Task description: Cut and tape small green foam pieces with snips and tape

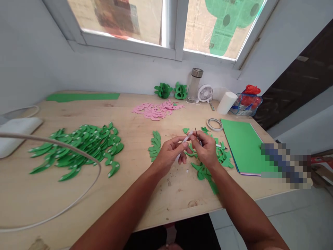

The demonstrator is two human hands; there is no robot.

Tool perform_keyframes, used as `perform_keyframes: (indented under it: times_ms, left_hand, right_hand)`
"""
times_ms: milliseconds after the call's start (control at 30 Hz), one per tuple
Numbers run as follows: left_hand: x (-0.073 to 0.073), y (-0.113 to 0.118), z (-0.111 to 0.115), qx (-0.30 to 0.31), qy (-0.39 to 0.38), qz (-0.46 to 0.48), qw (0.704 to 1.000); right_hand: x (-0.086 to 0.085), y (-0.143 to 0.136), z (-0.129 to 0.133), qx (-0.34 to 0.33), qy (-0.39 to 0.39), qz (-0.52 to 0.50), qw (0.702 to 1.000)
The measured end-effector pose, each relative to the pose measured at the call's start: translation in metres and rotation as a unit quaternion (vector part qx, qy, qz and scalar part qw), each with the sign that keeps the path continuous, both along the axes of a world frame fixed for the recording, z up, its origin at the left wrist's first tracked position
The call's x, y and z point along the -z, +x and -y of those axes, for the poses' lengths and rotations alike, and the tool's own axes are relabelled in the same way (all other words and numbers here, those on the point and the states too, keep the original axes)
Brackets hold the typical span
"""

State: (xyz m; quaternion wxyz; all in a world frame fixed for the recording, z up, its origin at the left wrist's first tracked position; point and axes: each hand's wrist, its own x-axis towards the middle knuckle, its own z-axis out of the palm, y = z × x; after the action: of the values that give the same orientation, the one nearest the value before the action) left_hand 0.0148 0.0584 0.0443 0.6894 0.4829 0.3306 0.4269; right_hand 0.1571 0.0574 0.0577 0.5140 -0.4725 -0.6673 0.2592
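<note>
Both my hands meet above the wooden table, right of the middle. A narrow white strip, like double-sided tape, is pinched in my left hand and slants up toward my right fingers. My right hand is closed around small dark scissors; their blades point up and the handles are mostly hidden. Just left of my left hand lies a stack of green leaf-shaped paper. Green paper scraps lie under and beside my right hand. A tiny white bit rests on the table below.
Green cutouts with white patches pile up at left, near a curving cable. Pink cutouts lie farther back. A tape roll, green sheets, a glass bottle, a small fan and a white roll stand or lie right.
</note>
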Motion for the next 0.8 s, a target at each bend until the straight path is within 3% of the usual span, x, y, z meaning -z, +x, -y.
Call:
perform_keyframes:
  times_ms: [367,567,800]
  left_hand:
    - [-0.007,0.004,0.004,-0.115,0.005,-0.021,0.993]
    - [-0.010,0.001,0.005,-0.143,0.028,-0.037,0.989]
    - [-0.011,-0.002,0.005,-0.156,0.043,-0.041,0.986]
  right_hand:
    - [0.009,0.004,-0.005,0.039,0.037,0.082,0.995]
    - [0.006,0.009,-0.010,0.065,-0.045,-0.043,0.996]
    - [0.002,0.011,-0.011,-0.099,-0.123,-0.101,0.982]
